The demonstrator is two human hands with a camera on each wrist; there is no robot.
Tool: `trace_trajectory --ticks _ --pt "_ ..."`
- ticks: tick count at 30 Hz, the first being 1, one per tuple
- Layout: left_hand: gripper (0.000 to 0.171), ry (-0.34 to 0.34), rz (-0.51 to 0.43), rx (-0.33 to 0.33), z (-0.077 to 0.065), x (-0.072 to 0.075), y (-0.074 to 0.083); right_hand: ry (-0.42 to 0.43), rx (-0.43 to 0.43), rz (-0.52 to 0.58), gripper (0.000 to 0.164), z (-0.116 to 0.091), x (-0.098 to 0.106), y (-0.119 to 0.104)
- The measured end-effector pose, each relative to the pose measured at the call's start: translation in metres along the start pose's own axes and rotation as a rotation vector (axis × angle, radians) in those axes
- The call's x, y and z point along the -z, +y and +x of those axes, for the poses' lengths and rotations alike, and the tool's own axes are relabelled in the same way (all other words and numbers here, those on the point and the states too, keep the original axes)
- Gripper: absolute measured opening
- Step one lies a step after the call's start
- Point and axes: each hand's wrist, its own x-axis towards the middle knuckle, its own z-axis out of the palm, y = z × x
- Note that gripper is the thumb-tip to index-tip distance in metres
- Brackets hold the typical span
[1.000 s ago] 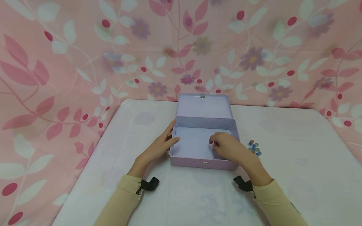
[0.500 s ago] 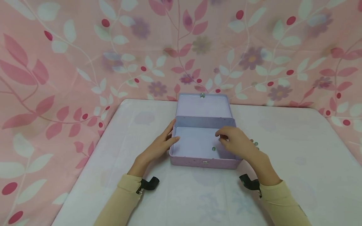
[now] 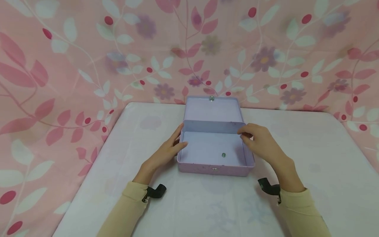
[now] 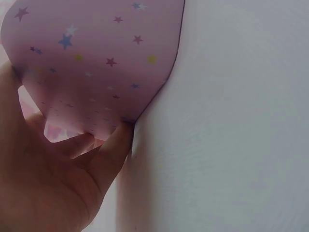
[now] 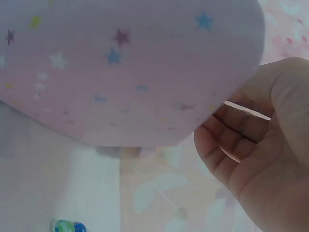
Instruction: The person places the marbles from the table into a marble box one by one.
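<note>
A lilac tin box stands with its lid laid back behind it. Inside, one green glass marble lies on the bottom. My left hand holds the box's left wall, thumb over the rim and fingers along the outside. Over the box's right rim is my right hand, its fingers loosely curled and nothing visible between them. The right wrist view shows green and blue marbles on the table; in the head view the right hand hides that spot.
A white patterned cloth covers the table. Pink floral fabric hangs behind and to the left. Black mounts sit at both wrists.
My right hand has moved from inside the box rightward to its right rim. A green marble now lies on the box bottom. My left hand has stayed in place.
</note>
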Motion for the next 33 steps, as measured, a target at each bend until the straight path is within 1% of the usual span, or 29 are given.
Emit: trace_trajectory --ticks 4,8,15,20,29,32,33 --pt "0.076 -0.001 0.005 -0.004 0.000 0.000 0.000 -0.012 -0.032 -0.005 0.017 -0.002 0.008 0.005" --pt "0.075 -0.005 0.001 -0.003 0.000 0.001 0.001 -0.039 -0.091 -0.017 0.020 -0.005 0.017 0.011" --pt "0.075 -0.032 -0.012 0.023 0.002 0.003 0.001 -0.168 -0.206 -0.050 0.025 -0.010 0.033 0.027" --pt "0.076 -0.039 -0.005 0.032 0.003 0.003 0.002 -0.207 -0.232 -0.062 0.024 -0.011 0.038 0.039" --pt "0.073 -0.001 0.005 0.012 0.000 0.000 0.002 -0.296 -0.279 -0.089 0.023 -0.016 0.037 0.061" --pt "0.073 0.002 0.008 0.004 0.000 0.000 0.002 -0.311 -0.286 -0.098 0.021 -0.018 0.036 0.066" --pt "0.074 -0.005 0.003 0.007 -0.002 0.001 0.007 -0.314 -0.287 -0.102 0.020 -0.018 0.035 0.067"
